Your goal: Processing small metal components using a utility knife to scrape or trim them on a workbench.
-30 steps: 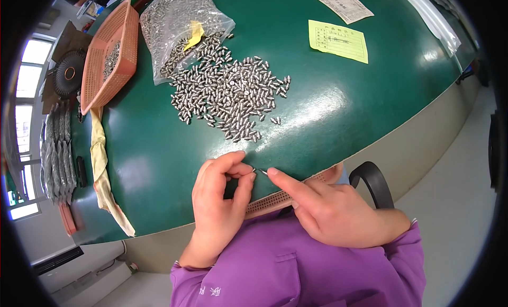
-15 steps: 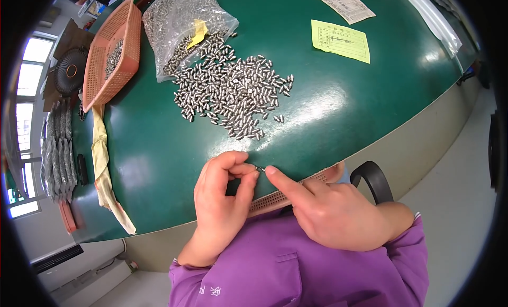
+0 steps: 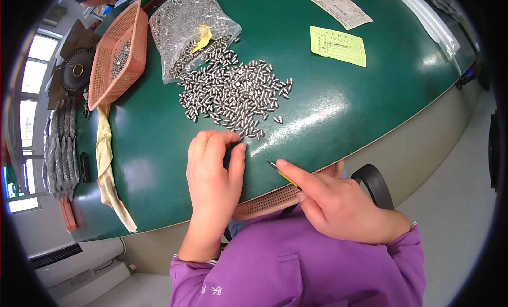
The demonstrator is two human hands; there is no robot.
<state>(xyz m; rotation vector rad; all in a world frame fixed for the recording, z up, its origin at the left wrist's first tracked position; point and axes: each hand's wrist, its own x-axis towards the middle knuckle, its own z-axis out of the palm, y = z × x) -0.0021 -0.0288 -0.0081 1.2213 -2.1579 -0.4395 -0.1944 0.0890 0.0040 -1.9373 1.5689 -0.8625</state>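
A pile of small pointed metal parts (image 3: 233,92) lies on the green table. At its near edge is my left hand (image 3: 211,161), its fingers curled and the index fingertip and thumb tip nearly meeting. A small dark bit shows between those tips, too small to make out. My right hand (image 3: 338,204) grips a slim yellow-and-black knife-like tool (image 3: 286,177). Its index finger lies along the tool, and the dark narrow tip points toward the far left, just above the tabletop. Most of the handle is hidden under the hand.
A clear plastic bag (image 3: 185,26) of the same parts opens onto the pile. Left of it stands a pink basket (image 3: 119,69), with a yellowish cloth strip (image 3: 105,159) nearby. Paper slips (image 3: 338,46) lie at the far right. Another pink basket (image 3: 270,201) sits below the near table edge.
My left hand has moved away from the right hand, up to the pile's near edge. My right hand has drawn back slightly right, and its tool now shows more fully.
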